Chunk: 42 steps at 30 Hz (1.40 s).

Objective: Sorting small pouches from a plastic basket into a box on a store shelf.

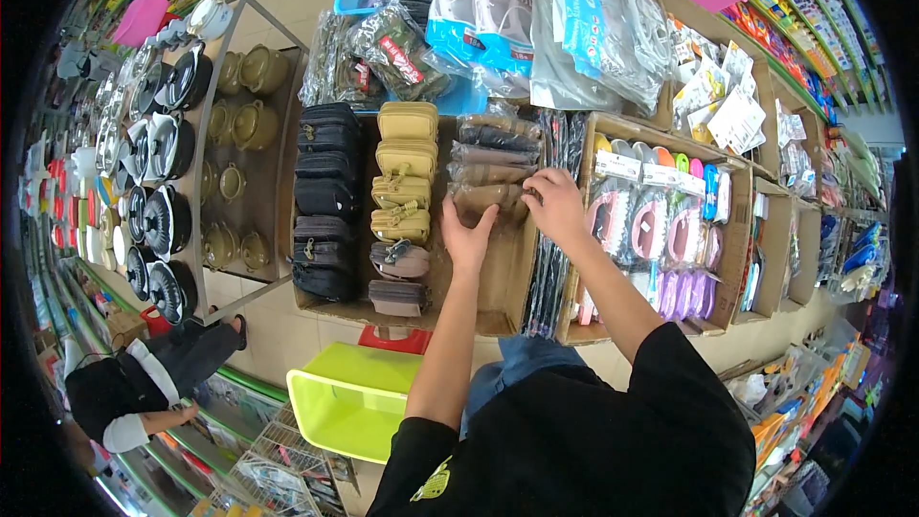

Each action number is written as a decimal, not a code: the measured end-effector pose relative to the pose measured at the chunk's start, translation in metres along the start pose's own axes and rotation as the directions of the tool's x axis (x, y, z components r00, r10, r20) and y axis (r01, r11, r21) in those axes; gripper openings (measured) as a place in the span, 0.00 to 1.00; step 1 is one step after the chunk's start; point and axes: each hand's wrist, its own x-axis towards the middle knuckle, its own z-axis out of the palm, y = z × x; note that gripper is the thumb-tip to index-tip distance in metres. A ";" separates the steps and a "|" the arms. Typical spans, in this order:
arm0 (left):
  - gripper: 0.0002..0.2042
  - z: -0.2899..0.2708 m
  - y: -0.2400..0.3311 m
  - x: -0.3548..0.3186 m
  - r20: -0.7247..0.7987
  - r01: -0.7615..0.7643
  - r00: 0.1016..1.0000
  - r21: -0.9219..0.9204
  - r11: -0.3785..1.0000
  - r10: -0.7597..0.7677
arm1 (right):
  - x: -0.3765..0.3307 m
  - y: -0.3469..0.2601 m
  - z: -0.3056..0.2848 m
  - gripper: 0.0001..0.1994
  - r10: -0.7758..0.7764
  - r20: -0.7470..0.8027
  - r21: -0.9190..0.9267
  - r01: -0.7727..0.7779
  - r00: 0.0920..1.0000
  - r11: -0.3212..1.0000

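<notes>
A brown plastic-wrapped pouch [486, 198] is at the near end of a row of similar packets in a cardboard box [503, 299]. My left hand [467, 237] grips its left side, thumb in front and fingers behind. At its right end, my right hand [555, 203] pinches the wrapping between thumb and fingers. Behind it, several plastic-wrapped packets [493, 153] in brown and dark tones stand in line. To the left in the same box are tan zip pouches [402, 191] and black zip pouches [328, 169].
Right of the box, another carton holds pink-handled brushes [644, 227]. Bagged hoses [613, 29] lie at the back. A lime-green basin [349, 397] stands near left, beyond it a person [134, 378]. Pots [172, 148] line a rack on the left.
</notes>
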 end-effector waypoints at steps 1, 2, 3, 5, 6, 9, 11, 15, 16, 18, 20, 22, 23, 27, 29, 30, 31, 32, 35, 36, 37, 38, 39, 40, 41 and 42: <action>0.42 -0.002 -0.005 0.002 -0.003 -0.002 1.000 0.003 1.000 0.002 | 0.000 -0.005 -0.002 0.10 0.044 -0.013 0.004 -0.044 0.999 0.999; 0.42 -0.004 -0.012 0.004 0.007 -0.032 0.999 -0.006 0.999 0.032 | -0.001 -0.008 -0.003 0.10 0.088 -0.026 0.009 -0.088 0.996 0.996; 0.41 -0.007 -0.018 0.006 0.016 -0.062 0.998 -0.016 0.998 0.062 | -0.003 -0.010 -0.001 0.10 0.086 -0.026 0.013 -0.085 0.996 0.996; 0.41 -0.010 -0.022 0.005 0.027 -0.046 0.999 -0.029 0.999 0.046 | -0.006 -0.011 0.000 0.11 0.140 -0.033 0.043 -0.139 0.990 0.989; 0.40 -0.012 -0.025 0.003 0.037 -0.027 0.999 -0.042 0.999 0.028 | -0.006 -0.012 -0.001 0.11 0.139 -0.034 0.044 -0.137 0.990 0.990; 0.41 -0.017 -0.033 0.000 0.074 0.054 0.996 0.024 0.998 -0.056 | -0.003 -0.013 -0.007 0.12 0.101 -0.013 0.046 -0.100 0.995 0.994; 0.40 -0.015 -0.029 -0.005 0.070 0.007 0.998 0.012 1.000 -0.008 | 0.007 -0.014 -0.013 0.13 0.064 -0.050 0.100 -0.059 0.997 0.993; 0.36 -0.014 -0.029 -0.003 0.062 -0.014 0.998 -0.013 1.000 0.015 | 0.043 -0.009 -0.017 0.14 0.049 -0.102 0.021 -0.047 0.994 0.999; 0.36 -0.015 -0.033 -0.001 0.074 -0.036 0.997 -0.042 0.998 0.039 | 0.052 -0.009 -0.014 0.13 0.056 -0.149 0.008 -0.055 0.987 0.998; 0.35 -0.012 -0.038 0.001 0.093 -0.045 0.994 -0.089 0.995 0.054 | 0.065 0.010 0.003 0.12 0.060 -0.098 0.007 -0.059 0.993 0.998; 0.35 -0.012 -0.037 0.003 0.143 -0.045 0.988 -0.104 0.994 0.060 | 0.071 0.021 0.006 0.11 0.063 -0.056 0.017 -0.062 0.996 0.998; 0.36 -0.012 -0.040 0.005 0.149 -0.030 0.988 -0.105 0.994 0.046 | 0.073 0.027 0.003 0.10 -0.038 -0.071 0.014 0.039 0.997 0.999; 0.36 -0.013 -0.043 0.005 0.153 -0.015 0.988 -0.102 0.995 0.031 | 0.072 0.026 0.002 0.10 -0.043 -0.070 0.016 0.044 0.997 0.999; 0.38 -0.015 -0.049 -0.002 0.115 -0.014 0.993 -0.069 0.998 0.022 | 0.052 -0.002 -0.013 0.09 -0.044 -0.243 0.054 0.059 0.969 0.997; 0.39 -0.015 -0.046 -0.008 0.070 -0.027 0.997 0.051 0.998 0.023 | 0.030 -0.027 -0.022 0.08 0.022 -0.321 0.096 0.010 0.947 0.995; 0.39 -0.016 -0.046 -0.013 0.058 -0.021 0.998 0.056 0.998 0.017 | 0.016 -0.039 -0.021 0.07 0.155 -0.220 0.216 -0.107 0.963 0.970; 0.39 -0.015 -0.040 -0.020 0.004 0.007 1.000 0.144 0.989 -0.008 | 0.000 -0.048 -0.022 0.07 0.279 -0.108 0.314 -0.234 0.954 0.920; 0.39 -0.016 -0.033 -0.027 -0.055 0.045 0.998 0.228 0.973 -0.033 | -0.014 -0.056 -0.017 0.09 0.290 -0.105 0.325 -0.243 0.951 0.914; 0.36 -0.031 -0.016 -0.062 0.006 0.124 0.992 0.182 0.976 -0.127 | -0.060 -0.073 0.013 0.12 0.419 0.139 0.487 -0.431 0.897 0.760; 0.29 -0.033 -0.031 -0.079 -0.052 0.046 0.998 -0.017 0.999 -0.047 | -0.074 -0.079 0.033 0.14 0.484 0.190 0.564 -0.498 0.854 0.659; 0.29 -0.044 -0.025 -0.097 -0.067 0.057 0.996 -0.013 0.998 -0.058 | -0.085 -0.082 0.039 0.12 0.457 0.329 0.539 -0.561 0.827 0.628; 0.25 -0.060 -0.005 -0.114 -0.034 0.044 0.999 0.026 0.999 -0.043 | -0.096 -0.080 0.053 0.13 0.461 0.474 0.591 -0.659 0.750 0.464; 0.22 -0.075 0.008 -0.127 -0.002 0.027 1.000 0.066 0.997 -0.027 | -0.103 -0.080 0.066 0.15 0.431 0.611 0.605 -0.743 0.664 0.286; 0.22 -0.092 0.012 -0.138 -0.021 0.034 0.999 0.072 0.997 -0.033 | -0.105 -0.088 0.073 0.15 0.414 0.624 0.601 -0.746 0.663 0.287; 0.18 -0.108 0.013 -0.147 -0.127 0.024 0.992 0.065 0.998 -0.016 | -0.105 -0.096 0.081 0.19 0.416 0.744 0.530 -0.841 0.523 0.110; 0.14 -0.122 0.012 -0.157 -0.230 0.011 0.973 0.058 0.998 0.003 | -0.105 -0.103 0.086 0.25 0.389 0.843 0.428 -0.901 0.372 -0.066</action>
